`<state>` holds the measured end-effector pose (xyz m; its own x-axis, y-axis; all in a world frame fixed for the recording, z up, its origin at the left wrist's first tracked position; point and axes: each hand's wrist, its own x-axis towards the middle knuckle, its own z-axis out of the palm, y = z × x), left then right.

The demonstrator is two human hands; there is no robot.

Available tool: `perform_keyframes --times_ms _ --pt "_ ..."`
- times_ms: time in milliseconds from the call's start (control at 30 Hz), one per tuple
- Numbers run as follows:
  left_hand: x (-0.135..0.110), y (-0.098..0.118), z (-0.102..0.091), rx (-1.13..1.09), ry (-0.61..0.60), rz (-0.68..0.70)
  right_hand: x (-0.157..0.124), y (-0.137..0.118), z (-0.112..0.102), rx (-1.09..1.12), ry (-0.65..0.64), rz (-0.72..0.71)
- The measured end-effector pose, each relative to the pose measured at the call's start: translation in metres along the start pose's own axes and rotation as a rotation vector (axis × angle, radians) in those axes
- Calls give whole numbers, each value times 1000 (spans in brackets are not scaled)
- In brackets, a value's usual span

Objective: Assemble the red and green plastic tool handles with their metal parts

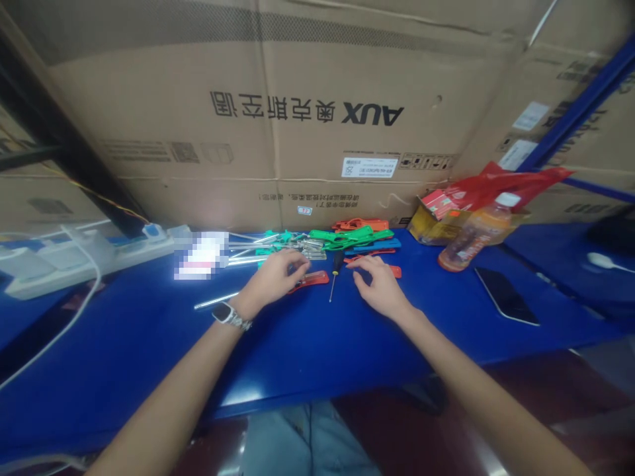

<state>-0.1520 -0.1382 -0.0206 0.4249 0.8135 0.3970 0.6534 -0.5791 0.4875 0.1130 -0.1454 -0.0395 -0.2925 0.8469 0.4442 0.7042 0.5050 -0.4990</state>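
My left hand (275,277), with a watch on the wrist, curls its fingers over a red plastic piece (316,277), the thumb at its near end. A thin metal rod (213,302) comes out on the other side of this hand; whether the two are joined is hidden. Thumb and fingers of my right hand (381,285) are apart, beside an orange plastic piece (395,272) partly behind it. Between the hands lies a screwdriver (336,266) with a black and yellow handle, its tip toward me. Green plastic pieces (354,236) and small metal parts (312,248) are heaped just beyond.
A large cardboard box (307,59) walls off the back. At right are a drink bottle (476,231), a small yellow box (426,225), a red plastic bag (510,185) and a phone (506,295). A power strip (99,261) with cables is at left on the blue table (317,357).
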Motion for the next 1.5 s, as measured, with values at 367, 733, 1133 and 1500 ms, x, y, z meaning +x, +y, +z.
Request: perform_keyframes --times_ms 367,733,1133,1500 --pt "78 58 66 292 -154 170 -6 34 -18 -232 -54 238" --pt "70 65 62 252 -151 193 -12 36 -25 -53 72 94" --pt "8 28 -14 -257 25 -58 8 -37 11 328 -64 -166" --pt "-45 -27 -50 -97 38 -173 79 -55 39 212 -472 -432"
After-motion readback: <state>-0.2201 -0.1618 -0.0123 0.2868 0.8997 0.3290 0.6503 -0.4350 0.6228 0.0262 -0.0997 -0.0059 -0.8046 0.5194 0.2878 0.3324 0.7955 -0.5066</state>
